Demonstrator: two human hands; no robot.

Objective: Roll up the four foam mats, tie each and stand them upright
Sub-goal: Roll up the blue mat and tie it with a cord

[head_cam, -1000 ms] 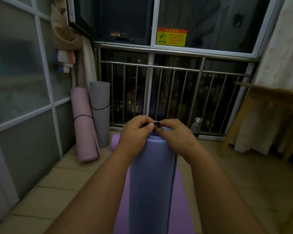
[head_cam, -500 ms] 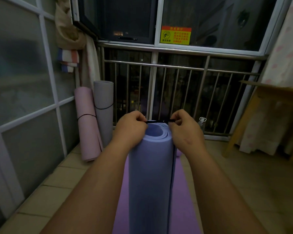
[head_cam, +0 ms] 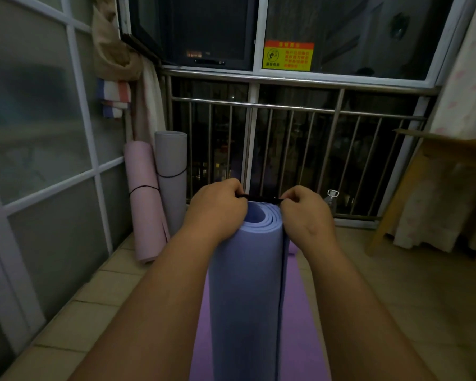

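Note:
A rolled blue foam mat [head_cam: 245,292] stands upright right in front of me. A black elastic band [head_cam: 261,198] is stretched across its top end. My left hand [head_cam: 217,210] pinches the band's left end and my right hand [head_cam: 305,215] pinches its right end, one on each side of the roll's top. A purple mat [head_cam: 300,320] lies flat on the floor under the roll. In the left corner a rolled pink mat [head_cam: 146,204] and a rolled grey mat [head_cam: 172,177] stand upright, each with a black band around it.
A metal railing [head_cam: 286,108] and dark windows close off the far side. Frosted glass panels [head_cam: 39,149] line the left. A wooden table [head_cam: 434,166] with a pale curtain stands at the right, and a plastic bottle [head_cam: 331,200] sits by the railing. Tiled floor [head_cam: 410,284] spreads to the right.
My hands have moved apart from the middle of the roll's top to its two sides, stretching the black band wide across the opening.

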